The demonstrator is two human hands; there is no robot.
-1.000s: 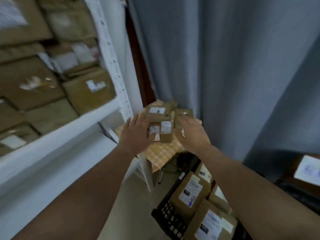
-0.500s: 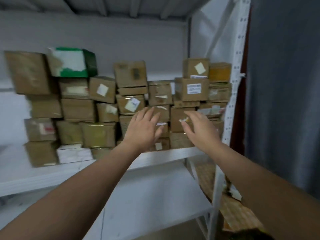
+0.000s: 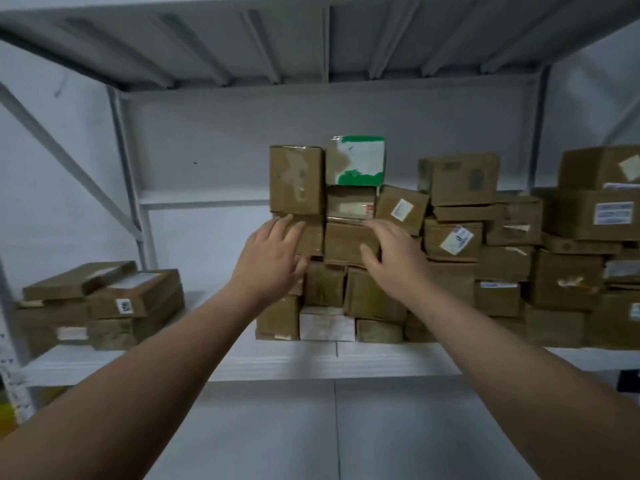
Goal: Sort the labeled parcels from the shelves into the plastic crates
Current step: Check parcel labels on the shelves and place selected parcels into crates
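A stack of brown cardboard parcels (image 3: 453,237) fills the middle and right of a white metal shelf (image 3: 311,358). At its left end a tall brown parcel (image 3: 296,180) and a green-and-white parcel (image 3: 356,161) sit on top. My left hand (image 3: 270,258) reaches out with spread fingers to a brown parcel (image 3: 313,237) below the tall one. My right hand (image 3: 391,254) is stretched out with fingers apart in front of the neighbouring brown parcel (image 3: 346,242). Neither hand holds anything. No crate is in view.
A low pile of flat parcels (image 3: 104,303) lies at the shelf's left end. A diagonal brace (image 3: 62,157) and an upright post (image 3: 128,178) frame the left side. The upper shelf's underside (image 3: 311,39) hangs overhead. A lower shelf board (image 3: 332,427) sits below.
The view has swung left from the curtain and crates to the shelf, then further left along the stack. Both hands stay outstretched and empty, now at the stack's left end.
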